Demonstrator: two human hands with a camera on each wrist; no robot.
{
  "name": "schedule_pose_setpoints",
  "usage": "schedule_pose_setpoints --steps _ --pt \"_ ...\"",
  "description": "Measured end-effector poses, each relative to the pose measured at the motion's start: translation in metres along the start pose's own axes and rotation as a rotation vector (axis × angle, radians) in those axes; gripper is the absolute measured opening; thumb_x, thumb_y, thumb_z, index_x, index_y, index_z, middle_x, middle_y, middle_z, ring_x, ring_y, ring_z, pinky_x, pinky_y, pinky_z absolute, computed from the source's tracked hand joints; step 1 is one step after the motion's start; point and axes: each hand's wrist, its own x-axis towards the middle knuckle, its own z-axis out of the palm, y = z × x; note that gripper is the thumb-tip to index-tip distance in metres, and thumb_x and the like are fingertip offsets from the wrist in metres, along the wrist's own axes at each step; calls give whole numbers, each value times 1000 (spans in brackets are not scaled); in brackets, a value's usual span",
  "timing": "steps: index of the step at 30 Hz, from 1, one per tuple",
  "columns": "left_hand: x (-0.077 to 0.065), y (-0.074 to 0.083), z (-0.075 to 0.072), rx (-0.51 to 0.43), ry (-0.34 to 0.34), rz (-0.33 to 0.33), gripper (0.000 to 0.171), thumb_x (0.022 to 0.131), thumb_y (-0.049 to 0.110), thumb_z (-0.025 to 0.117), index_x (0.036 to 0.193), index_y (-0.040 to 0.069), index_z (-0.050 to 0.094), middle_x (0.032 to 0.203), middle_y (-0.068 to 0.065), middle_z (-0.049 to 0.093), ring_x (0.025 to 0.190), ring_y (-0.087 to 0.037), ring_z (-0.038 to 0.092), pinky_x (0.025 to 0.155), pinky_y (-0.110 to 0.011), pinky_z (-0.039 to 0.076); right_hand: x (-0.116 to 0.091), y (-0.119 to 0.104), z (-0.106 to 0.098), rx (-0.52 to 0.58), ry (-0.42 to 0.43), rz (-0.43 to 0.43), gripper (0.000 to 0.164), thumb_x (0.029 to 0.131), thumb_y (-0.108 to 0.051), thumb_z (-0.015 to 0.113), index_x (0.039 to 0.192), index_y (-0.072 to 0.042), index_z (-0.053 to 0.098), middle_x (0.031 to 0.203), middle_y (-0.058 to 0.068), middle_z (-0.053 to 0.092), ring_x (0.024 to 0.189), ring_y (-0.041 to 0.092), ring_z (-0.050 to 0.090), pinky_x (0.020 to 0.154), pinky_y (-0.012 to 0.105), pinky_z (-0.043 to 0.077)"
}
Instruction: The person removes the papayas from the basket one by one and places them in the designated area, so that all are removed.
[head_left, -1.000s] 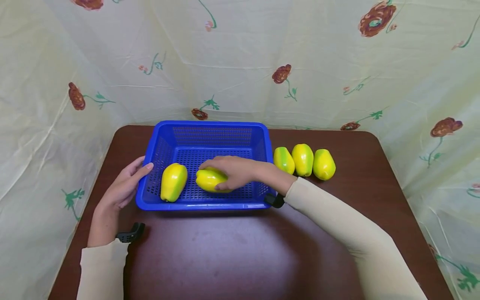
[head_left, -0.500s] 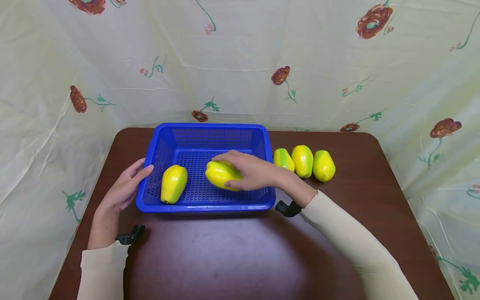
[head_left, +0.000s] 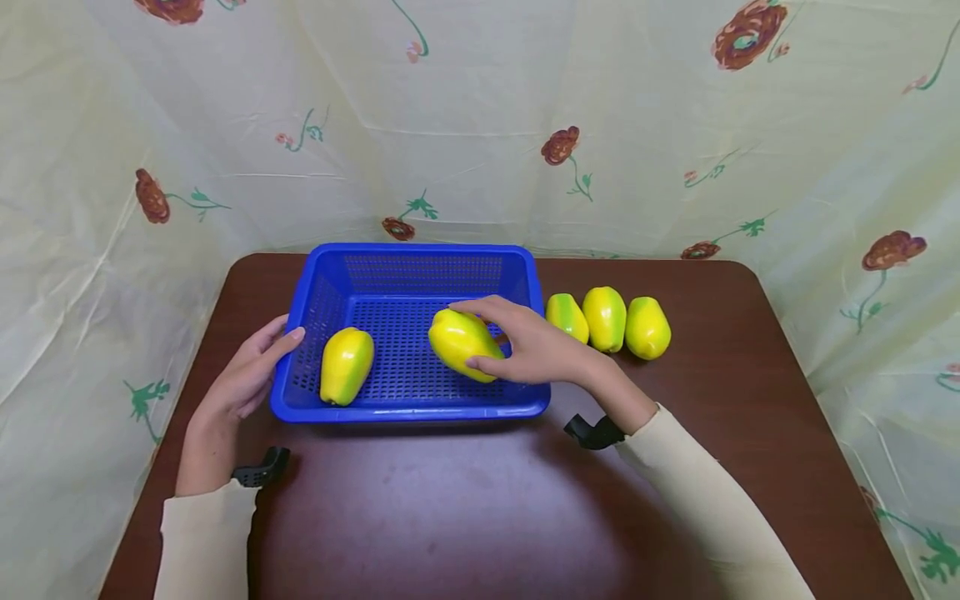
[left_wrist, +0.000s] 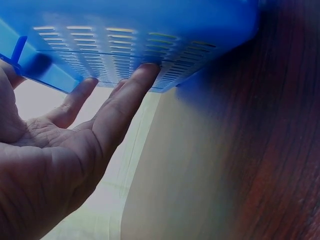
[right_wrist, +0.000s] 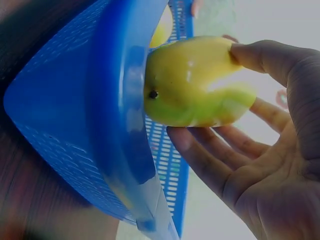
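Note:
A blue plastic basket (head_left: 408, 412) with slotted walls stands on the table. My left hand (head_left: 247, 371) holds its left side, thumb over the rim and fingers (left_wrist: 122, 107) against the outer wall. Over the right part of the basket, my right hand (head_left: 536, 342) grips a yellow-green papaya (head_left: 459, 342) between thumb and fingers. In the right wrist view this papaya (right_wrist: 197, 82) shows just beyond the basket's rim, a dark spot on its near end. Another papaya (head_left: 347, 367) lies in the left part of the basket.
Three more papayas (head_left: 604, 319) lie in a row on the brown table (head_left: 420, 508), just right of the basket. A flowered cloth (head_left: 465, 125) hangs behind the table and along its sides.
My right hand has moved right and drawn back with the papaya, which now sits higher and tilted. My left hand stays at the basket's side.

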Motion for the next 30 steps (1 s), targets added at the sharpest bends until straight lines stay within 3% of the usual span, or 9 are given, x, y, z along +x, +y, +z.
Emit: schedule_pose_setpoints --steps 14,24,30 --pt "-3 3 1 36 13 -15 53 113 30 49 161 12 34 133 9 64 108 -8 74 86 -29 65 -33 0 -7 60 197 66 74 97 -28 78 162 -21 42 154 5 53 127 24 61 98 41 63" --pt "0 4 1 88 21 -11 57 113 34 49 163 12 33 134 9 61 108 -7 73 87 -27 65 -60 7 -9 96 292 104 75 96 -27 80 161 -30 42 155 0 53 126 25 63 99 47 63" --pt "-2 5 2 97 22 -25 59 113 34 48 164 11 31 134 10 61 109 -7 73 87 -28 65 -74 13 -10 143 335 142 77 97 -24 80 162 -32 39 155 2 53 128 28 65 97 45 63"
